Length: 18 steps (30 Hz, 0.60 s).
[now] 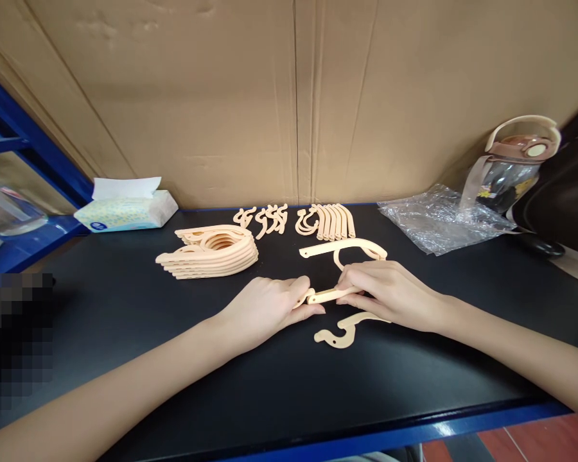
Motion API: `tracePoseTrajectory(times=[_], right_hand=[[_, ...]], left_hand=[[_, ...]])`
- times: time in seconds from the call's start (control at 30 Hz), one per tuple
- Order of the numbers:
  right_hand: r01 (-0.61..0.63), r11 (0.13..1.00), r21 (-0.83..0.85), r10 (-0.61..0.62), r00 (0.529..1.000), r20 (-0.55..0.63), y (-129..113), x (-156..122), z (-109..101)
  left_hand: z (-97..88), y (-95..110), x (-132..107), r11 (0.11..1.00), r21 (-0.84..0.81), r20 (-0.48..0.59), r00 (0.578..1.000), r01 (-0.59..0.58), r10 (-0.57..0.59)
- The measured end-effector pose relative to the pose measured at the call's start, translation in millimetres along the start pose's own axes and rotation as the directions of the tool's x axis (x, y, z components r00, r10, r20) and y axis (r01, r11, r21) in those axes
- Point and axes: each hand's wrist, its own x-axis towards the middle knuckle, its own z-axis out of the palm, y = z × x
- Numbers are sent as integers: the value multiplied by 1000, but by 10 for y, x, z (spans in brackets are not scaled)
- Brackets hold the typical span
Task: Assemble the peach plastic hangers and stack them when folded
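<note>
Two cream-coloured plastic pieces meet end to end at the centre of the frame, just above the tabletop (250,391): a slim arm piece (325,296) and a smaller end piece (300,299) mostly covered by fingers. The person's left hand (267,305) has its grip pinched on the end piece; the right hand (390,289) has its grip pinched on the arm piece. Whether the two are locked together cannot be told.

Just behind the right hand lies a curved piece (337,246) with a loop below it, partly hidden. In front of that hand is a hook-ended piece (338,339), its far end under the hand.

Left of centre sits a neat stack of hanger-shaped pieces (221,260), which appear to be assembled. At the back, upper centre, lie loose small pieces (283,218) and, to their right, a row of curved arms (338,224). The work therefore seems partway along: several look finished, one is in hand, and loose parts remain.

Farther out, a tissue pack (125,210) rests at upper left; clear plastic wrap (443,221) and a drinking bottle (517,170) are at upper right. Brown cardboard (221,109) forms the backdrop.
</note>
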Motion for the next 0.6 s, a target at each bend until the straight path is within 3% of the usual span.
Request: tracePoseTrajectory(times=[0.17, 0.4, 0.6], right_hand=[[-15, 1000, -2, 15, 1000, 2, -17, 2, -2], [-23, 1000, -21, 23, 1000, 7, -36, 9, -8], [-25, 999, -21, 25, 999, 23, -41, 17, -12]], left_hand=[[-28, 24, 10, 995, 101, 49, 999, -12, 7], [-1, 3, -15, 982, 175, -33, 997, -65, 72], [-19, 19, -20, 967, 242, -11, 997, -78, 83]])
